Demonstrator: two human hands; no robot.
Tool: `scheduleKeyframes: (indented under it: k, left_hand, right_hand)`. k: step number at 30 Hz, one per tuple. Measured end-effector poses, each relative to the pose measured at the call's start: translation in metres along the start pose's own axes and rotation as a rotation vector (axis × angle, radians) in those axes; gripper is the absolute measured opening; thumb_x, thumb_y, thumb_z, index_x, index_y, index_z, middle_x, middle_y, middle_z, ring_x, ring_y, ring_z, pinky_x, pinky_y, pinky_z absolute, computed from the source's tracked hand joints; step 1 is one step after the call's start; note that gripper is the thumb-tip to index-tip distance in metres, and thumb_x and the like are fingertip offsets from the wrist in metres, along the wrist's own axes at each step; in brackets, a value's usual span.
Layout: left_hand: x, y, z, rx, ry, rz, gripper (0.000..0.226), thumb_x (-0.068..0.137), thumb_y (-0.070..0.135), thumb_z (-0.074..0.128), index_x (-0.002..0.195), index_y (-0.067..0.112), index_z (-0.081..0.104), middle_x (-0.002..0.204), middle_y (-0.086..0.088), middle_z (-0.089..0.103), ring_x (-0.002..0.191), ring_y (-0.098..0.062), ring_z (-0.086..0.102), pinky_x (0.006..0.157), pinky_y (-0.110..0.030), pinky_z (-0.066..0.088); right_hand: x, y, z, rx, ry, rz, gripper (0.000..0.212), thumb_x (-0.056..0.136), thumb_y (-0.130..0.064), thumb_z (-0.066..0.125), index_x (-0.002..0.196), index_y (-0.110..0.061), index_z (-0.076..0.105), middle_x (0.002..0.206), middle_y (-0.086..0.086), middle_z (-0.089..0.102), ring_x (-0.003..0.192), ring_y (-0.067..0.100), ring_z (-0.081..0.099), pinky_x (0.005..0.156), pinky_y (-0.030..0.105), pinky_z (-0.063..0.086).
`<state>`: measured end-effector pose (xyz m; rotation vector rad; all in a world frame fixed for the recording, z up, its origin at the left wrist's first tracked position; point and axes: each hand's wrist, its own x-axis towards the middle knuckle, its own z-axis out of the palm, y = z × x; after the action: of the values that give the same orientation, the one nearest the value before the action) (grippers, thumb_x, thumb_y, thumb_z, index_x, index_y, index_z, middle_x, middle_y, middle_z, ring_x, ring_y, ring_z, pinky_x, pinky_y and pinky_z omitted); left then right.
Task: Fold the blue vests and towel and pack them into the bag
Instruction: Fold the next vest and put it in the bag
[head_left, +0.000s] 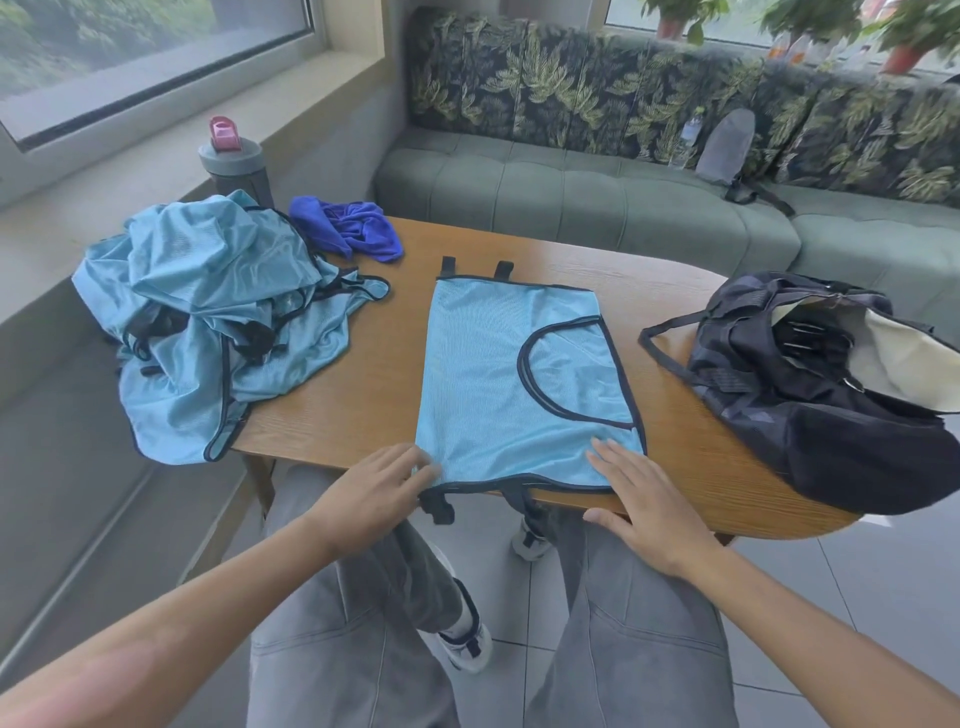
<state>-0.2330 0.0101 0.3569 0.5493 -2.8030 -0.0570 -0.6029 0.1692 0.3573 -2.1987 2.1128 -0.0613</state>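
Observation:
A light blue mesh vest with black trim lies flat, folded lengthwise, in the middle of the wooden table. My left hand rests on its near left corner, fingers spread. My right hand lies flat on its near right corner at the table edge. A heap of more light blue vests sits at the table's left end and hangs over the edge. A crumpled dark blue towel lies at the far left. The black bag stands open on the right.
A grey bottle with a pink lid stands behind the vest heap. A green sofa runs behind the table, with a grey pouch and a water bottle on it. My knees are under the table's near edge.

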Motion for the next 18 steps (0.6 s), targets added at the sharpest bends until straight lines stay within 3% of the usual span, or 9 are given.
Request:
scheduleKeyframes:
  k: [3,5,8,10,12,15,18]
  left_hand:
    - [0.006,0.005,0.007,0.057,0.096,-0.014,0.043,0.072,-0.014,0.064,0.109,0.009,0.062,0.102,-0.006,0.054,0.088,-0.026,0.051,0.082,-0.034,0.046]
    - [0.008,0.01,0.01,0.068,0.142,-0.013,0.039,0.074,-0.014,0.065,0.107,0.007,0.064,0.101,-0.007,0.056,0.088,-0.028,0.053,0.082,-0.034,0.046]
    - [0.005,0.012,0.008,0.047,0.152,0.009,0.031,0.082,-0.009,0.064,0.109,0.007,0.066,0.108,-0.008,0.059,0.103,-0.03,0.058,0.088,-0.038,0.049]
    - [0.004,0.009,0.002,-0.011,0.117,0.012,0.025,0.087,-0.006,0.063,0.107,0.008,0.065,0.111,-0.005,0.061,0.11,-0.029,0.058,0.088,-0.039,0.051]
    - [0.004,0.009,-0.007,-0.088,0.05,-0.015,0.018,0.091,-0.002,0.057,0.104,0.008,0.064,0.108,-0.003,0.063,0.109,-0.027,0.059,0.086,-0.04,0.052]
    - [0.005,0.014,-0.02,-0.274,-0.032,-0.144,0.026,0.095,0.021,0.039,0.101,0.008,0.061,0.1,0.0,0.062,0.097,-0.022,0.058,0.081,-0.039,0.05]
    - [0.01,0.026,-0.035,-0.483,-0.048,-0.303,0.036,0.093,0.04,0.037,0.096,0.012,0.06,0.089,0.002,0.06,0.083,-0.018,0.056,0.075,-0.042,0.048]
  right_hand:
    - [-0.005,0.003,0.002,-0.014,0.025,-0.023,0.078,0.098,-0.072,0.029,0.161,-0.027,0.02,0.167,-0.013,0.01,0.155,0.005,0.005,0.124,0.028,0.007]
    - [-0.012,0.003,0.004,-0.004,0.109,-0.044,0.07,0.1,-0.062,0.037,0.158,-0.023,0.032,0.164,-0.009,0.027,0.153,0.009,0.019,0.123,0.032,0.02]
    - [-0.023,0.007,0.011,0.007,0.233,-0.117,0.06,0.095,-0.026,0.07,0.15,-0.019,0.047,0.157,-0.005,0.043,0.146,0.012,0.037,0.116,0.037,0.035]
    - [-0.029,0.01,0.012,0.038,0.275,-0.141,0.064,0.086,-0.006,0.078,0.145,-0.016,0.056,0.153,-0.005,0.049,0.143,0.012,0.044,0.115,0.034,0.039]
    - [-0.035,0.011,0.008,0.059,0.311,-0.171,0.057,0.087,0.005,0.071,0.14,-0.015,0.061,0.149,-0.005,0.054,0.139,0.011,0.049,0.115,0.029,0.039]
    - [-0.043,0.015,-0.001,0.048,0.359,-0.176,0.047,0.092,-0.001,0.044,0.129,-0.014,0.07,0.136,-0.002,0.065,0.126,0.014,0.061,0.11,0.022,0.041]
    - [-0.048,0.014,-0.011,0.191,0.389,0.038,0.042,0.092,0.005,0.051,0.121,-0.017,0.073,0.118,-0.002,0.073,0.108,0.018,0.07,0.098,0.015,0.044]
